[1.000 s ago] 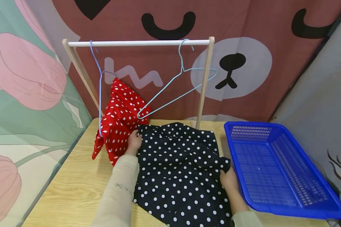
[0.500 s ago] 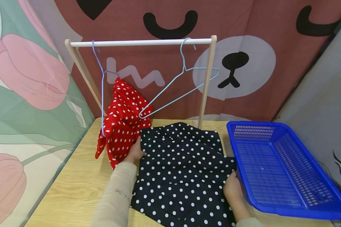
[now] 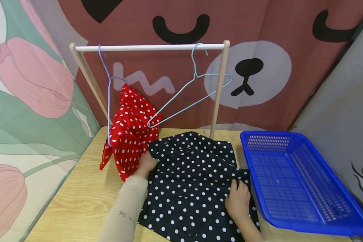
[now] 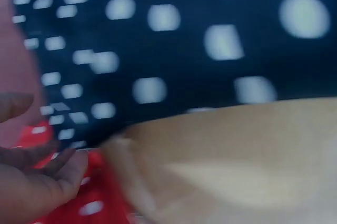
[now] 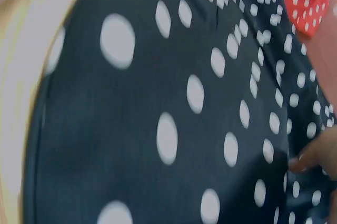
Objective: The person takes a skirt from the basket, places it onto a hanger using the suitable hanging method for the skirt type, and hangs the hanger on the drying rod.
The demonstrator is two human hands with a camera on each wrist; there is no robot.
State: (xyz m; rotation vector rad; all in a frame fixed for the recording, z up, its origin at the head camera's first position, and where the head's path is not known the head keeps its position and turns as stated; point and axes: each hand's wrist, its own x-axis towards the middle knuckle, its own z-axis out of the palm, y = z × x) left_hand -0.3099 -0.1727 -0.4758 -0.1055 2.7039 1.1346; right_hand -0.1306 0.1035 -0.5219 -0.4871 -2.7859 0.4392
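A black cloth with white dots [image 3: 193, 181] lies rumpled on the table. My left hand [image 3: 147, 163] is at its upper left edge; the left wrist view shows that hand [image 4: 37, 184] with thumb and fingers apart beside the dotted cloth [image 4: 174, 50]. On the cloth's right part rests my right hand [image 3: 239, 201], palm down with fingers loosely bent; in the right wrist view its fingers [image 5: 320, 153] touch the fabric without gripping it. A red dotted cloth [image 3: 133, 127] hangs on a purple hanger [image 3: 109, 101], just behind my left hand.
A white rail [image 3: 151, 48] on wooden posts stands at the back. From it a light blue hanger [image 3: 181, 90] hangs bare, angled over the black cloth's far edge. The blue basket [image 3: 290, 181] sits at the right, close beside the cloth.
My right hand has let go of the cloth's right edge and moved left onto its surface. The left hand has loosened from the left edge. The cloth lies slightly flatter and wider.
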